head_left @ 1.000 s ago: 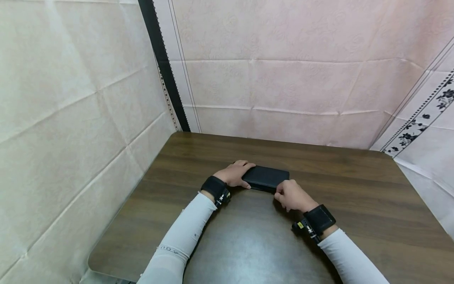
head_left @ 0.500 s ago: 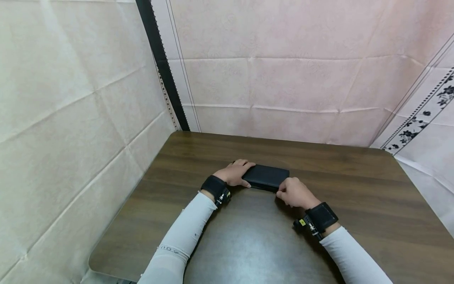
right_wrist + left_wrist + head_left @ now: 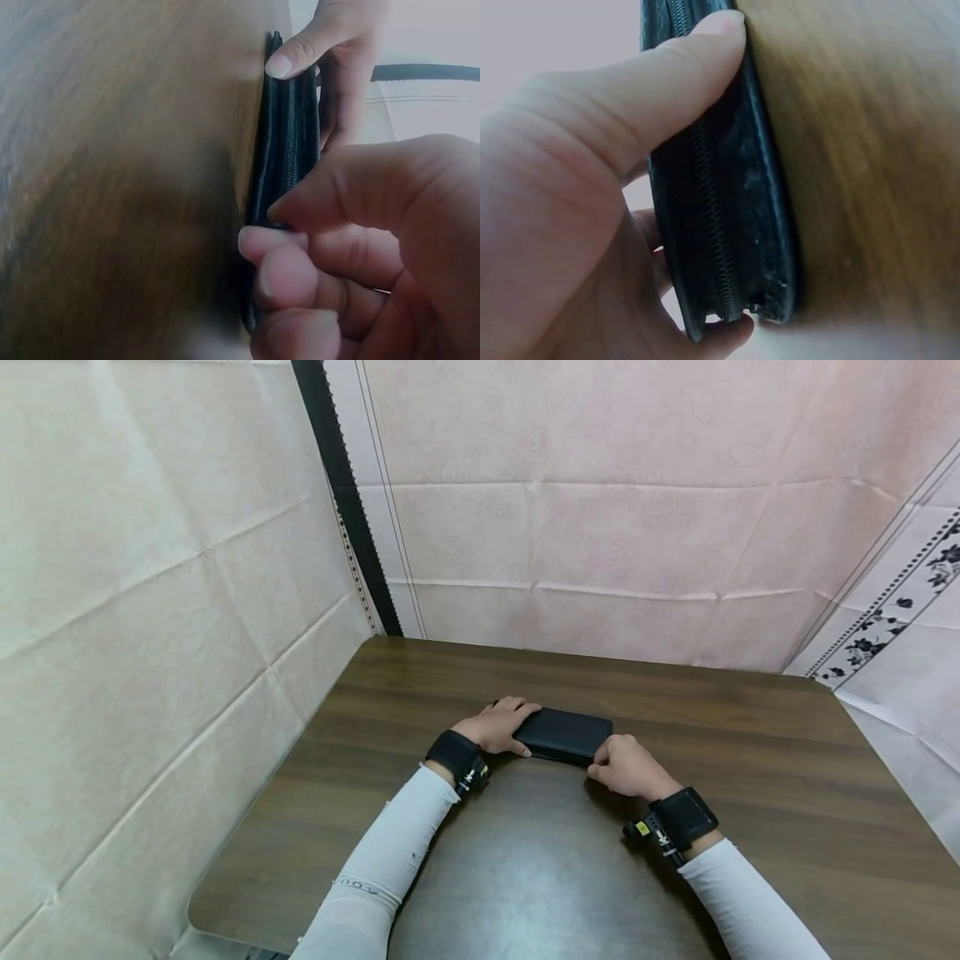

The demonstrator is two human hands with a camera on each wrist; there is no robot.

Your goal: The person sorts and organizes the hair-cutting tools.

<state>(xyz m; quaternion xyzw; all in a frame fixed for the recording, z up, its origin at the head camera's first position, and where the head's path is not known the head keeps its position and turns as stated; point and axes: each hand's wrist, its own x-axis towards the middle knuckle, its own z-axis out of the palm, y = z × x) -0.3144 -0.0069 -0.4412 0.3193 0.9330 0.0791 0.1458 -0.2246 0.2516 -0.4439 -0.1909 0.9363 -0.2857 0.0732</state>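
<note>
A black zip-around wallet [image 3: 566, 732] lies flat on the wooden table, its zippered long side facing the person. My left hand [image 3: 497, 727] grips the wallet's left end, thumb on the near side and fingers over the top and around the end. In the left wrist view the zipper [image 3: 714, 217] runs along that side with its teeth meshed. At the right front corner my right hand [image 3: 628, 766] pinches at the zipper [image 3: 291, 142] between thumb and curled forefinger. Those fingers hide whatever pull tab is there.
The brown wooden table [image 3: 510, 860] has rounded corners. Pale patterned cloth [image 3: 615, 543] hangs behind it and another light cloth [image 3: 150, 652] on the left. Both wrists wear black straps with small cameras.
My right hand has slid slightly right along the wallet's near edge toward its right corner. The left hand and the wallet have stayed in place.
</note>
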